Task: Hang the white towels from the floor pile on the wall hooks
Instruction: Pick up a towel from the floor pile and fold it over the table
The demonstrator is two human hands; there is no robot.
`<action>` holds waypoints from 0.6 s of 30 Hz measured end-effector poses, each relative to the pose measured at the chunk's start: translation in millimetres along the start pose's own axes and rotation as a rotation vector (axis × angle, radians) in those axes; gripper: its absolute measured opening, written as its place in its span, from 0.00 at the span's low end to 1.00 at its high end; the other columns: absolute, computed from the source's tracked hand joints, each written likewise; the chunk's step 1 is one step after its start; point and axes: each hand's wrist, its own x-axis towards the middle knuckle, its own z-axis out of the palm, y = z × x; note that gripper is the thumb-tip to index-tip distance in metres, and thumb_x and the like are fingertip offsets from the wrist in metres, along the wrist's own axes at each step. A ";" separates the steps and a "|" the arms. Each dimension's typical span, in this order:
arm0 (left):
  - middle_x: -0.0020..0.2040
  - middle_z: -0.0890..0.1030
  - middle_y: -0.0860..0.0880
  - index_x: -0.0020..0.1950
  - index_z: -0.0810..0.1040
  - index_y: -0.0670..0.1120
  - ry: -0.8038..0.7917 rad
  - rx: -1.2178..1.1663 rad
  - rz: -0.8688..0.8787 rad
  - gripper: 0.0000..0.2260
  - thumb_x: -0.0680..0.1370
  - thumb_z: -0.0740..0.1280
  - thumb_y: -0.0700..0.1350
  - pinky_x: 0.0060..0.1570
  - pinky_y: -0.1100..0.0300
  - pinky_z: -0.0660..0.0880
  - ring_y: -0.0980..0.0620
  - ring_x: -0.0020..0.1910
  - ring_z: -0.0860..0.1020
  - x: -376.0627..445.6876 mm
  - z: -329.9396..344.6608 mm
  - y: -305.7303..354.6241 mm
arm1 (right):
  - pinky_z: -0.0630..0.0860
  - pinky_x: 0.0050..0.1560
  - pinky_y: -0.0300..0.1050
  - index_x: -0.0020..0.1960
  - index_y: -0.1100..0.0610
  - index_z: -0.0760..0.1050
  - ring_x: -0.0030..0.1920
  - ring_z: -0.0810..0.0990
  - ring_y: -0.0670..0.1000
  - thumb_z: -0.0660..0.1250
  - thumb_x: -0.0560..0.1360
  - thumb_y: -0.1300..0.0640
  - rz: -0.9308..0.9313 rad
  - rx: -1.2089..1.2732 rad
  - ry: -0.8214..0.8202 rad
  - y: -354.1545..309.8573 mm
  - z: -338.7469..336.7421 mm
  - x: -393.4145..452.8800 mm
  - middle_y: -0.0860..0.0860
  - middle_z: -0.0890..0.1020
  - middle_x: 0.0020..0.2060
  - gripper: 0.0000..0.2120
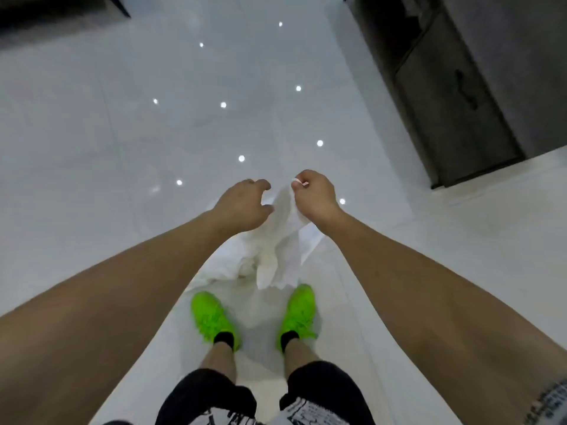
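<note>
A white towel [283, 237] hangs from my right hand [313, 194], which pinches its top corner between thumb and fingers. The cloth drapes down toward the floor in front of my feet. My left hand [242, 204] hovers just left of the towel with fingers curved and spread, its fingertips close to the fabric; I cannot tell whether they touch it. More white cloth [221, 268] lies crumpled on the floor below, beside the hanging towel. No wall hooks are in view.
Glossy white floor tiles [122, 133] reflect ceiling lights. A dark grey cabinet or door [454, 87] stands at the upper right, and a dark edge [61, 13] runs along the upper left. My feet in bright green shoes [211, 317] stand right behind the cloth.
</note>
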 end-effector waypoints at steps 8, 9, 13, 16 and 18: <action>0.40 0.77 0.51 0.52 0.75 0.49 0.230 -0.054 0.266 0.12 0.70 0.66 0.41 0.32 0.59 0.70 0.47 0.41 0.76 -24.1 -165.2 224.8 | 0.70 0.34 0.39 0.38 0.55 0.79 0.35 0.76 0.46 0.68 0.76 0.52 -0.276 0.031 0.077 -139.0 -235.5 -59.0 0.45 0.78 0.31 0.10; 0.37 0.76 0.53 0.48 0.76 0.50 0.261 -0.047 0.283 0.07 0.71 0.65 0.43 0.31 0.60 0.68 0.49 0.39 0.76 -26.9 -177.3 248.5 | 0.70 0.33 0.39 0.35 0.54 0.78 0.31 0.74 0.44 0.69 0.75 0.51 -0.300 0.043 0.108 -147.2 -263.4 -70.0 0.43 0.77 0.27 0.11; 0.36 0.77 0.54 0.44 0.79 0.51 0.419 -0.107 0.386 0.04 0.71 0.66 0.48 0.37 0.58 0.74 0.52 0.40 0.77 -40.0 -219.3 339.5 | 0.78 0.39 0.44 0.42 0.55 0.81 0.38 0.81 0.46 0.74 0.71 0.51 -0.387 0.248 0.295 -163.1 -356.4 -103.7 0.45 0.83 0.36 0.08; 0.39 0.78 0.53 0.42 0.78 0.52 0.443 -0.236 0.469 0.03 0.73 0.65 0.47 0.36 0.57 0.76 0.51 0.41 0.78 -45.3 -246.9 404.1 | 0.82 0.47 0.49 0.52 0.54 0.78 0.47 0.84 0.51 0.76 0.69 0.48 -0.409 0.389 0.322 -162.4 -407.9 -120.1 0.52 0.84 0.48 0.16; 0.38 0.79 0.52 0.40 0.78 0.53 0.425 -0.251 0.536 0.05 0.72 0.65 0.44 0.33 0.59 0.74 0.49 0.41 0.79 -46.5 -262.0 445.1 | 0.83 0.46 0.47 0.52 0.53 0.79 0.46 0.85 0.50 0.74 0.72 0.49 -0.399 0.421 0.302 -157.1 -436.0 -125.9 0.51 0.85 0.48 0.12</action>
